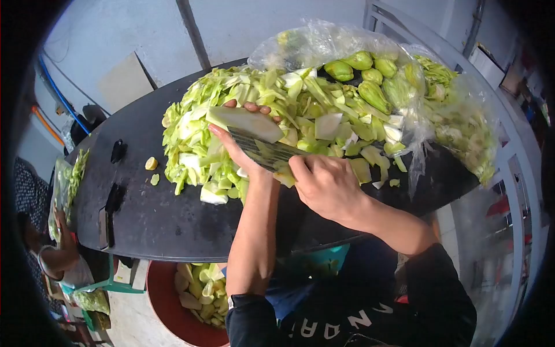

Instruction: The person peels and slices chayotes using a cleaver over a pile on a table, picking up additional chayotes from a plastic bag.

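Observation:
My left hand (238,151) is closed around a pale green vegetable piece (247,124), its fingertips showing over the far edge and its whitish cut face turned up. Across the near side of that piece lies the broad blade of a knife (267,152), wet and streaked with green. The fist of my right hand (326,186) grips the knife's handle, which the fingers hide. Under and behind both hands spreads a large heap of green peelings and slices (199,124). A few loose offcuts (376,159) lie just right of my right hand.
The dark table (144,214) has a phone-like object (104,228) near its left edge. Whole green pear-shaped vegetables (374,95) lie by clear plastic bags (324,40). Below stands a red-brown tub (165,289) of cut pieces. Another person (60,254) is at far left; a metal frame (514,173) at right.

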